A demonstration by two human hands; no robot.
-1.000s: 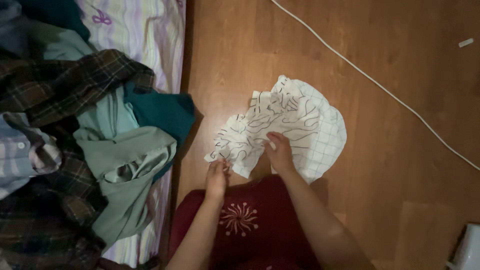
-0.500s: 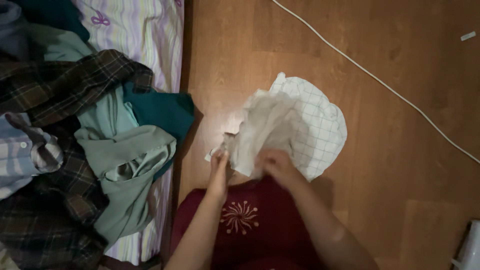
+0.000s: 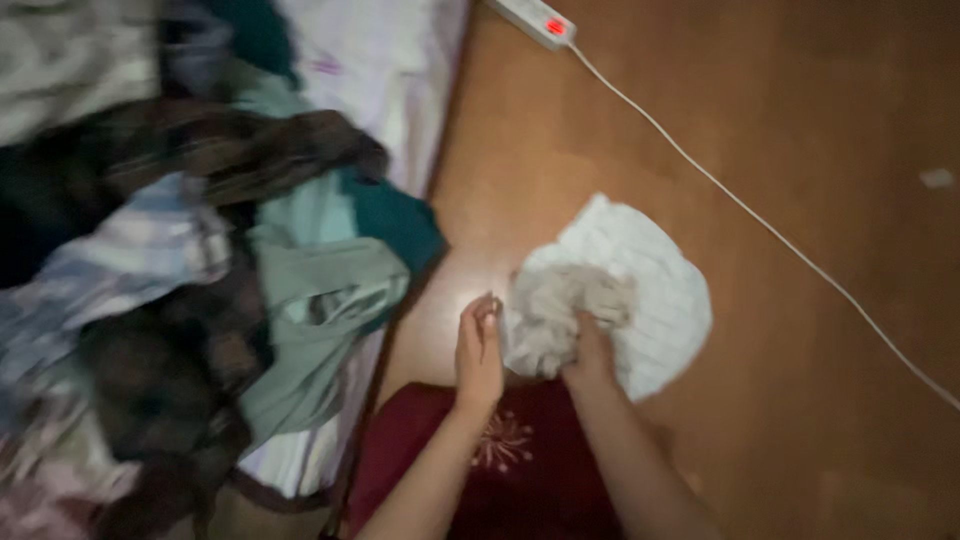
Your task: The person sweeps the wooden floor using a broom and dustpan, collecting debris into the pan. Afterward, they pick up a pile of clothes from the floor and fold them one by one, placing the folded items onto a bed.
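A crumpled pale cloth (image 3: 560, 318) lies bunched on top of a white checked cloth (image 3: 665, 290) on the wooden floor. My right hand (image 3: 594, 362) is closed on the near side of the bunched cloth. My left hand (image 3: 478, 352) is just left of it, fingertips pinched together at the cloth's left edge. Motion blur hides whether they hold any fabric. Below both forearms is a dark red garment (image 3: 505, 455) with a pale sun-shaped pattern.
A heap of clothes (image 3: 190, 260), plaid, green and teal, lies on a striped bed sheet (image 3: 400, 60) at the left. A white power strip (image 3: 535, 18) with a red light sits at the top, and its cable (image 3: 760, 220) runs diagonally across the floor. A small white scrap (image 3: 938, 178) lies far right.
The patterned cloth was gathered from spread out into a tight bunch under my right hand. My left hand came off its corner. The view swung up and left, and the image blurred.
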